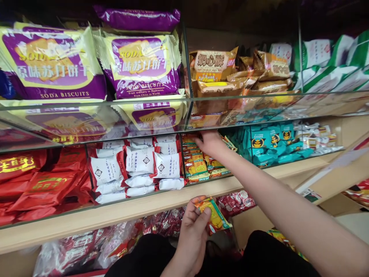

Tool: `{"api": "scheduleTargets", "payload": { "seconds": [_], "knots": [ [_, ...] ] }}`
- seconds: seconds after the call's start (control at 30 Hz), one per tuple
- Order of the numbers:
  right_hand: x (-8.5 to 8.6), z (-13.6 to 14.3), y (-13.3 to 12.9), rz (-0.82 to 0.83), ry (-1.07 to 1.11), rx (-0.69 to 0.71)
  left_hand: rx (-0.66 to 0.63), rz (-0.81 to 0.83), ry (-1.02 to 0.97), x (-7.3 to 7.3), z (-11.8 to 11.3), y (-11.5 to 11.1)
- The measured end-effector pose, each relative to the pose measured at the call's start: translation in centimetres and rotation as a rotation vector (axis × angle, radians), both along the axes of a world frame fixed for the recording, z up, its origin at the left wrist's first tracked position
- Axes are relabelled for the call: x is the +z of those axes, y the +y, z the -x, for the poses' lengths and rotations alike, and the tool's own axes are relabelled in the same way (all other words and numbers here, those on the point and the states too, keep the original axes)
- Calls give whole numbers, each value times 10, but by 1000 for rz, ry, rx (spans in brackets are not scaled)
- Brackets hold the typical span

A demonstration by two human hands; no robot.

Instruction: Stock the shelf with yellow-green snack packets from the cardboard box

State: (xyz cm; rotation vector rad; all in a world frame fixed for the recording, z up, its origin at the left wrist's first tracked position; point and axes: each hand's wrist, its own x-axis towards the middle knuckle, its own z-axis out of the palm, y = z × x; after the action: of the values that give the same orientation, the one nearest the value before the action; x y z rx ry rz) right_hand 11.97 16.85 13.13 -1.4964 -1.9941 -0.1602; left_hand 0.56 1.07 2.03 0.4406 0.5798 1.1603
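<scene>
My left hand point(193, 234) is closed on a small yellow and green snack packet point(216, 217), pinched between thumb and fingers in front of the shelf edge. From the right, my right hand point(212, 143) reaches into a compartment of matching small packets point(196, 165). Its thumb is stretched out to the left above them, while the other fingers are largely hidden beneath the glass shelf; no packet shows in it. White and red packets point(141, 159) lie in the compartment to its left, and teal packets point(268, 140) to its right.
Glass panels point(129, 119) front the upper shelf, close above my right hand. Purple soda biscuit packs point(144, 65), brown packs point(215, 63) and green-white packs point(317, 54) sit there. Red packets point(49, 184) fill the lower left. A wooden ledge point(115, 211) runs above bagged goods point(77, 250).
</scene>
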Motion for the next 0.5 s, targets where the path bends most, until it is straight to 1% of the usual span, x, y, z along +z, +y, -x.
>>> {"api": "scheduleTargets", "payload": {
  "seconds": [0.07,0.1,0.13,0.17,0.23,0.27,0.33,0.37,0.43,0.5],
  "knots": [
    [-10,-5,-37,-104,95,69,6,23,-58,2,3,0],
    [-20,-7,-61,-150,192,115,1,37,-79,3,4,0],
    [-32,-9,-86,-148,315,175,-3,48,-94,3,5,0],
    [-47,-11,-112,-107,486,154,-2,59,-105,4,6,-1],
    [-79,-13,-156,96,825,37,11,73,-113,5,7,-2],
    [-94,-13,-172,216,935,50,20,74,-109,5,7,-3],
    [-115,-14,-189,422,1089,78,25,75,-92,5,4,-3],
    [-121,-15,-190,493,1141,103,26,80,-82,4,3,-3],
    [-125,-16,-187,559,1222,139,24,105,-64,4,0,-2],
    [-123,-19,-182,568,1254,166,24,140,-44,3,-2,0]
  ]
}}
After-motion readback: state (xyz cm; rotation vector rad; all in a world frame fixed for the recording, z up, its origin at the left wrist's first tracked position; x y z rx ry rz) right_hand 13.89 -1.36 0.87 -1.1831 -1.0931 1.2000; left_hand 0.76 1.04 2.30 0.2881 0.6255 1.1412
